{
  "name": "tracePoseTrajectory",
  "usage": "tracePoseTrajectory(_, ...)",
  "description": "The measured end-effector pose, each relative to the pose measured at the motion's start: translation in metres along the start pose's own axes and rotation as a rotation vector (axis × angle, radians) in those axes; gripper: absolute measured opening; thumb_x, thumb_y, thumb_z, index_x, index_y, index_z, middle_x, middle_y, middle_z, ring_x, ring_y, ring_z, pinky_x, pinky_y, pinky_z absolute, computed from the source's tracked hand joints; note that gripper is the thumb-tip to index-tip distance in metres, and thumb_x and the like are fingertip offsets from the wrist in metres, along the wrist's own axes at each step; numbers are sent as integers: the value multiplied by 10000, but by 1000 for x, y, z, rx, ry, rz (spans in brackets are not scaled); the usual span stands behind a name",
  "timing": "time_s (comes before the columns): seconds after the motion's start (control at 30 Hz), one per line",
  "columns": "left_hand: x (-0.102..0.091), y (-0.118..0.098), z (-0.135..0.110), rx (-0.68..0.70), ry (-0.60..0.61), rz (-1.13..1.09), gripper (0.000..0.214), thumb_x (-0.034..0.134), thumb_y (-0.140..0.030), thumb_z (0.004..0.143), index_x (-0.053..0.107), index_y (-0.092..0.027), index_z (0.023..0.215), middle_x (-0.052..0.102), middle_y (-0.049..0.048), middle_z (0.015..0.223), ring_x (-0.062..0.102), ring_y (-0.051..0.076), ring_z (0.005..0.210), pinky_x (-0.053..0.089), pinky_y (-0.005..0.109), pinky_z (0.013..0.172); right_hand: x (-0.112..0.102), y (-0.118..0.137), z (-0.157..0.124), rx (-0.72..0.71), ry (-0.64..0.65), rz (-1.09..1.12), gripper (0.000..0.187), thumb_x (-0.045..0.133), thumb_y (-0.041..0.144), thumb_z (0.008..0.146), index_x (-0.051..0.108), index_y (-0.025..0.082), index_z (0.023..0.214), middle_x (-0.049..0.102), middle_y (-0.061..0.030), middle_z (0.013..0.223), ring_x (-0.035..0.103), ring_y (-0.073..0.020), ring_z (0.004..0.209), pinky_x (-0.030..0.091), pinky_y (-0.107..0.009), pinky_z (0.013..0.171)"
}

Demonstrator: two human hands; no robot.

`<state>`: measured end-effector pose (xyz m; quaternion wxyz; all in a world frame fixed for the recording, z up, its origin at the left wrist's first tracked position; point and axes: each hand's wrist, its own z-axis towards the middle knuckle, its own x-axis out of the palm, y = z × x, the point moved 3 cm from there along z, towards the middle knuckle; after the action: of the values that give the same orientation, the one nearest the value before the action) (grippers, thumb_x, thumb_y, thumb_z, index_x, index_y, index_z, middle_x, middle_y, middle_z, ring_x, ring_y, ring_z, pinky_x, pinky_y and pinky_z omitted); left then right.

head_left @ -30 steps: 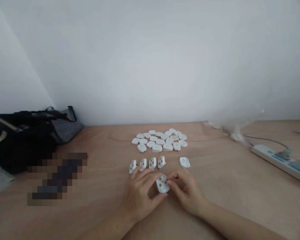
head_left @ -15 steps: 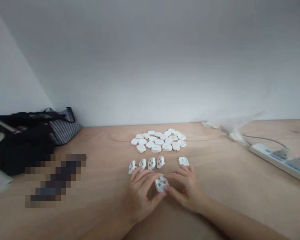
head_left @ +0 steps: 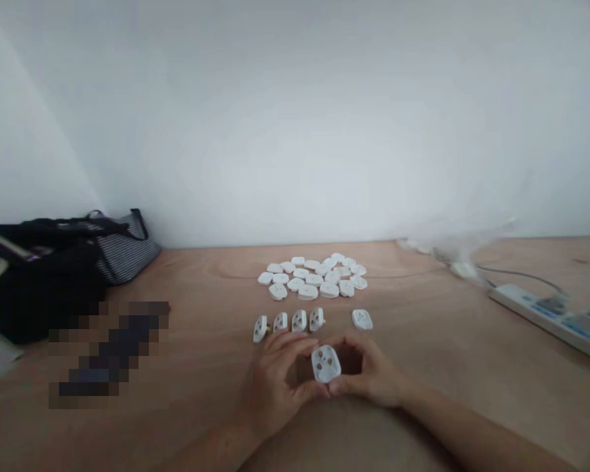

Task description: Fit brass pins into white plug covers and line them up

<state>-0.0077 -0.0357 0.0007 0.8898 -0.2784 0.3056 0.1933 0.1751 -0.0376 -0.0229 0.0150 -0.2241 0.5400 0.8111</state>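
Your left hand (head_left: 274, 380) and right hand (head_left: 373, 375) pinch the white plug piece (head_left: 325, 364) by its rim; it looks light, rigid, slick plastic, so grip the edges

six single plugs (head_left: 326, 364), one pile (head_left: 313, 278), one power strip (head_left: 550, 313)

Matt white plastic plug (head_left: 326, 364), smooth pale wood table (head_left: 211, 308), striped cloth bag (head_left: 126, 252)

Both hands holding one white plug cover (head_left: 325, 364)

Left hand (head_left: 273, 380) and right hand (head_left: 371, 377) are pinching it above the bench (head_left: 201, 341); cover pile (head_left: 313, 278) lying at 12 o'clock.
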Motion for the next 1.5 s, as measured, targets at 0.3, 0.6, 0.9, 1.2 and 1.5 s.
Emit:
tracePoseTrajectory(0.3, 11, 4, -2, -143, 319, -72, 320, 646, -218, 771, 609, -196, 1088, 656, 72, 1085, 618, 226, 995, 508, 352, 876, -47, -15, 31, 53, -211, -634, 372, 624, 383, 760, 576, 229, 1094, 660, -55, 1025, 562, -263, 996, 323, -465, 886)
tracePoseTrajectory(0.6, 15, 4, -2, -171, 523, -75, 363, 511, -276, 877, 571, -217, 1229, 540, 71, 1314, 481, 245, 1224, 383, 428, 1039, -36, -26, 42, 63, -85, -753, 462, 574, 480, 786, 523, 312, 1213, 611, -55, 1195, 501, -290, 1076, 288, -442, 865)
tracePoseTrajectory(0.9, 19, -2, -2, -46, 597, -99, 419, 474, -244, 903, 464, -233, 1321, 476, 63, 1371, 406, 228, 1285, 317, 450, 1078, -80, -38, 27, 144, 27, -912, 570, 556, 556, 763, 505, 283, 1260, 523, -91, 1294, 443, -328, 1126, 290, -492, 883)
tracePoseTrajectory(1.2, 16, 1, -3, -107, 548, -108, 341, 533, -264, 867, 591, -218, 1199, 521, 99, 1326, 487, 257, 1213, 409, 433, 1005, -62, -20, 11, 76, 128, -801, 452, 655, 555, 685, 627, 293, 1053, 592, -57, 1137, 480, -282, 1039, 299, -440, 868)
tracePoseTrajectory(1.5, 24, 1, 2, -35, 342, -143, 110, 639, -181, 795, 729, -197, 856, 630, 82, 1045, 578, 224, 993, 470, 361, 876, -43, 5, 4, -19, 262, -680, 565, 675, 579, 659, 570, 324, 1153, 563, -38, 1185, 473, -277, 1040, 283, -424, 867)
